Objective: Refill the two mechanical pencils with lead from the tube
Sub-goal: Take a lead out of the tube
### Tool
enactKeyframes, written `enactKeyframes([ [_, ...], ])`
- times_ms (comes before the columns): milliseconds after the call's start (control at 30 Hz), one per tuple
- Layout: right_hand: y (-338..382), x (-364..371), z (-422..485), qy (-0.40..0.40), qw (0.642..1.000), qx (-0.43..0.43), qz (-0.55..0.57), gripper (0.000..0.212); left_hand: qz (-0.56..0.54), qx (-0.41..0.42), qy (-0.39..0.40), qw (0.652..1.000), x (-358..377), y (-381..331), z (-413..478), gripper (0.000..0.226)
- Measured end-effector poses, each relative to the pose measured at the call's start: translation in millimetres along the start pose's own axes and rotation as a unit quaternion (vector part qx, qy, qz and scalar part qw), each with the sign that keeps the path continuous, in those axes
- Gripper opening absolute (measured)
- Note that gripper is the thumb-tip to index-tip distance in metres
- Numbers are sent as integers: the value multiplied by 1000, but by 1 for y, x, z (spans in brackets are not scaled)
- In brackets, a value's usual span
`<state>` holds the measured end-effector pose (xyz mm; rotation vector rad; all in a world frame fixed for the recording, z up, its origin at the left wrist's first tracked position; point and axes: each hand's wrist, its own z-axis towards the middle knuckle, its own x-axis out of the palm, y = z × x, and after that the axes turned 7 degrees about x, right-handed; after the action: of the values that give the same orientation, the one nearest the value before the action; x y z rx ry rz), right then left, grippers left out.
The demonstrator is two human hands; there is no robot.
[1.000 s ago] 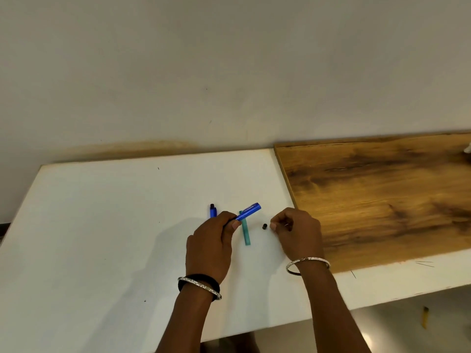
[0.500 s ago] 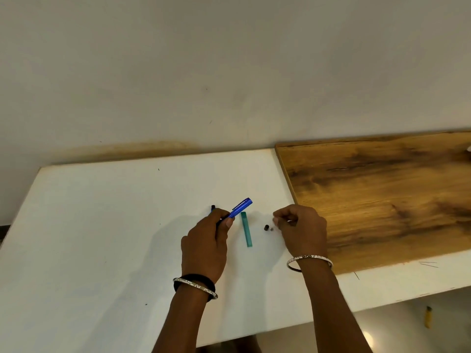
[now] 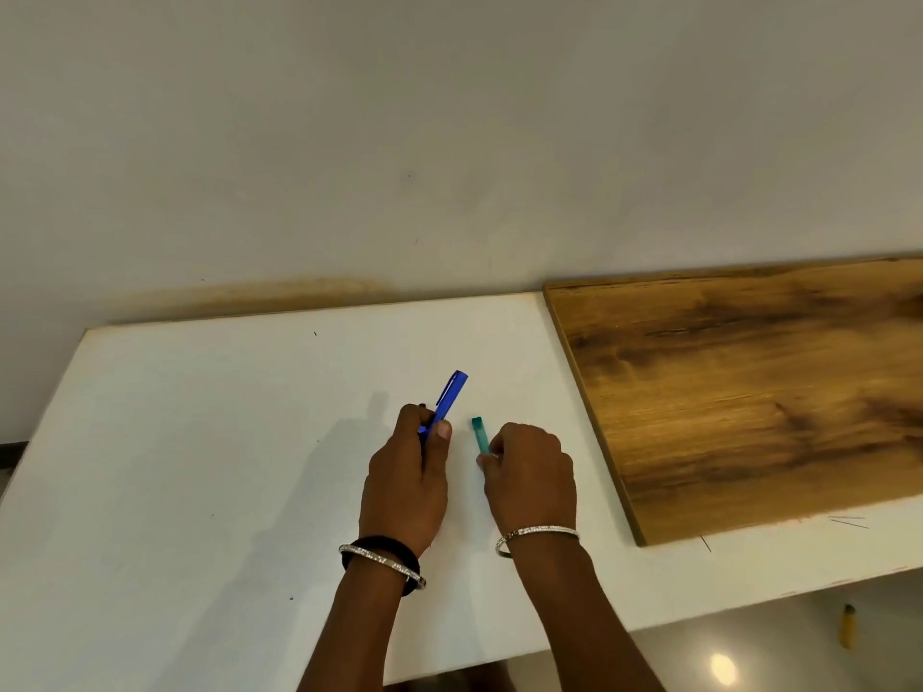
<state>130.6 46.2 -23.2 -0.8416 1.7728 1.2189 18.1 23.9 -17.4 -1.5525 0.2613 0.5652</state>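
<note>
My left hand (image 3: 407, 479) grips a blue mechanical pencil (image 3: 449, 399), which points up and to the right above the white table (image 3: 200, 442). Just to its right lies a teal lead tube (image 3: 480, 434); the fingers of my right hand (image 3: 532, 474) are closed on its near end. The second pencil and the small black cap are hidden behind my hands.
A brown wooden board (image 3: 749, 392) lies on the right part of the table, its left edge close to my right hand. Thin lead pieces (image 3: 849, 521) lie near the table's front right edge. A small yellow object (image 3: 847, 626) is on the floor below.
My right hand has moved left from the small black cap to the teal tube and closed on it. My left hand has tilted the blue pencil more upright.
</note>
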Motion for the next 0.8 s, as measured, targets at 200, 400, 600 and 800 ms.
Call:
enactKeyframes([
  [200, -1, -1, -4, 34, 997, 59, 38, 22, 32, -39, -6, 999, 1, 3, -1, 28],
  [400, 0, -14, 4, 109, 954, 30, 278, 14, -32, -81, -26, 996, -1, 3, 2, 19],
  [600, -2, -24, 5, 218, 897, -35, 383, 13, -119, -91, -50, 987, -6, -5, 4, 9],
  [800, -8, -31, 14, 149, 882, -49, 444, 20, -77, -67, -32, 994, -5, -2, 3, 8],
])
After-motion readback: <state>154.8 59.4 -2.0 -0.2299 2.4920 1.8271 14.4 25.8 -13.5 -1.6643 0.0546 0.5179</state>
